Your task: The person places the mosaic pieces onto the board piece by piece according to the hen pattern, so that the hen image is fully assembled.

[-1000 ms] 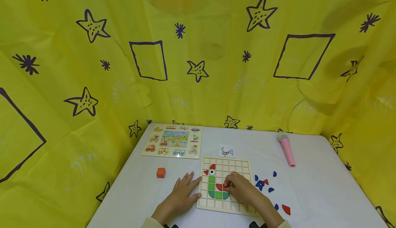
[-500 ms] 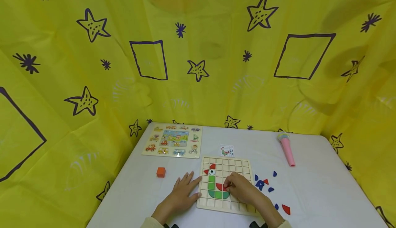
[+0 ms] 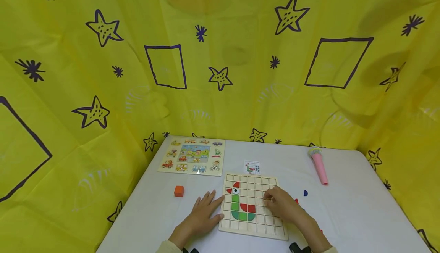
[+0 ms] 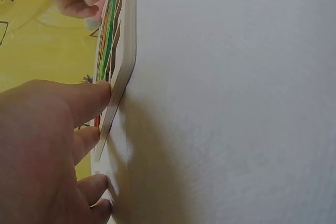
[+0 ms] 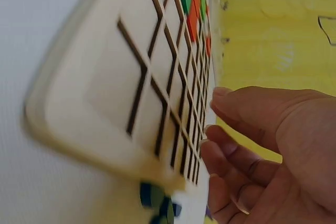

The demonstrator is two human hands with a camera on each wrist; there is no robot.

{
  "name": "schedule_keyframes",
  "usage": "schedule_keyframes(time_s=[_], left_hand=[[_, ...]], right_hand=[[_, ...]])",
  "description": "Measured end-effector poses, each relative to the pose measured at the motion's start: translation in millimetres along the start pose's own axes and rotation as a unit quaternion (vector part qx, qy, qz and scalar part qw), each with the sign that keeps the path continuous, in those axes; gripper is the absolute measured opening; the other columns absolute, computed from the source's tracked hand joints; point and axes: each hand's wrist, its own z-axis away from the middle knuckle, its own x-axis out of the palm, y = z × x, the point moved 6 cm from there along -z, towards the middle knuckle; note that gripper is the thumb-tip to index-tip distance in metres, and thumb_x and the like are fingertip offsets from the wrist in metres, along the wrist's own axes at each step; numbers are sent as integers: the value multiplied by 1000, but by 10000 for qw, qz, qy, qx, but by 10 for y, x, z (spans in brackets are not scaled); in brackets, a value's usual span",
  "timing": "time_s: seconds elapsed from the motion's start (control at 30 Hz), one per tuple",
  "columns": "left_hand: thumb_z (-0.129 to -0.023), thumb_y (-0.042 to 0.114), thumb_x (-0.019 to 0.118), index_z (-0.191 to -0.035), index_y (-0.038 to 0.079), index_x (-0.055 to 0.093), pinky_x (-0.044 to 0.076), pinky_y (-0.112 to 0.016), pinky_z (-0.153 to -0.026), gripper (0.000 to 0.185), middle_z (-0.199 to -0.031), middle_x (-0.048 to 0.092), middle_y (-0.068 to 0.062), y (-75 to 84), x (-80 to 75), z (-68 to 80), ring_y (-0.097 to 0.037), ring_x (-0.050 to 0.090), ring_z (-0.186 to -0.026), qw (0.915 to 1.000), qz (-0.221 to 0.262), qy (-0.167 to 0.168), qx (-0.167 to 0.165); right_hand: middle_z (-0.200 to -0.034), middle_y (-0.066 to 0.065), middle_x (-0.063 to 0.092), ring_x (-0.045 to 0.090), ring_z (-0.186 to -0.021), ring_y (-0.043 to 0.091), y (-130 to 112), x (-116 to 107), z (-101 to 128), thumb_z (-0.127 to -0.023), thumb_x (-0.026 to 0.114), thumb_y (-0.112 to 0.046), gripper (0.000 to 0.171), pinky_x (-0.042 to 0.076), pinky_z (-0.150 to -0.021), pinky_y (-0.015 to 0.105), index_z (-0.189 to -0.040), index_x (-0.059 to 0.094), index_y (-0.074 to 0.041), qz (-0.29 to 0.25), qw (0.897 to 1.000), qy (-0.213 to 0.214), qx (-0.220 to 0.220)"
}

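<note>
The left hand [image 3: 201, 216] is laid flat on the white table [image 3: 350, 211], fingers straight, its fingertips [image 4: 97, 95] pressed against the left edge of the wooden grid board [image 3: 252, 205]. The right hand [image 3: 282, 203] is held over the board's right side with fingers loosely curled and nothing gripped. Red and green pieces [image 3: 242, 209] are seated in the board's left cells. Farther off, an orange cube [image 3: 178, 191], a pattern card [image 3: 252, 167], a picture puzzle [image 3: 192, 160] and a pink toy microphone [image 3: 318, 165] are seen.
</note>
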Motion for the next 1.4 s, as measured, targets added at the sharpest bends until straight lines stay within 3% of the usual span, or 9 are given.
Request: schedule_keyframes(time_s=[0.23, 0.43, 0.6, 0.8, 1.03, 1.2, 1.4], left_hand=[[-104, 50, 60, -161, 30, 45, 14, -69, -127, 63, -173, 31, -12, -11, 7, 2, -40, 21, -161, 10000, 21, -12, 30], [-104, 48, 61, -161, 27, 46, 15, -70, -127, 63, -172, 32, -14, 10, -28, 21, -42, 22, -161, 10000, 49, 25, 74], [-104, 48, 61, -161, 27, 46, 14, -70, -127, 63, -172, 32, -15, 29, -46, 36, -42, 22, -161, 10000, 61, 3, 59], [-104, 47, 61, -161, 26, 46, 14, -70, -127, 62, -172, 31, -15, 34, -57, 32, -42, 22, -161, 10000, 56, -3, 26], [-104, 47, 63, -161, 26, 47, 15, -70, -126, 63, -172, 32, -15, 41, -54, 33, -42, 22, -160, 10000, 56, -42, 14], [-104, 49, 61, -161, 27, 46, 15, -69, -127, 63, -172, 32, -13, 20, -34, 19, -41, 22, -161, 10000, -14, -5, 14], [-104, 49, 61, -161, 28, 46, 15, -69, -127, 63, -172, 32, -14, 12, -18, 10, -42, 22, -161, 10000, 24, -16, 38]], right_hand=[[-106, 9, 62, 61, -95, 22, 356, -322, 128, -95, 75, -9, 17, 55, -81, 43, -111, 70, -5, 145, 9990, 11, 426], [-102, 10, 63, 60, -91, 23, 662, -526, 301, -96, 76, -20, 25, 58, -82, 48, -111, 68, -2, 446, 9946, -139, 932], [-102, 11, 63, 59, -90, 23, 947, -603, 516, -95, 78, -31, 36, 58, -83, 50, -112, 65, -1, 595, 9858, -437, 1508], [-96, 9, 63, 57, -87, 24, 1159, -578, 729, -92, 82, -33, 41, 57, -83, 49, -109, 65, 0, 628, 9776, -787, 1849], [-89, 7, 58, 56, -85, 22, 1247, -430, 896, -85, 89, -25, 40, 56, -80, 42, -105, 62, -3, 460, 9700, -907, 2206], [-85, 5, 57, 57, -83, 21, 1184, -392, 905, -91, 81, -11, 24, 57, -78, 39, -106, 64, -2, 544, 9738, -733, 2085], [-86, 5, 59, 56, -82, 21, 1117, -452, 864, -92, 79, -11, 20, 58, -80, 43, -104, 67, 0, 785, 9760, -491, 1971]])
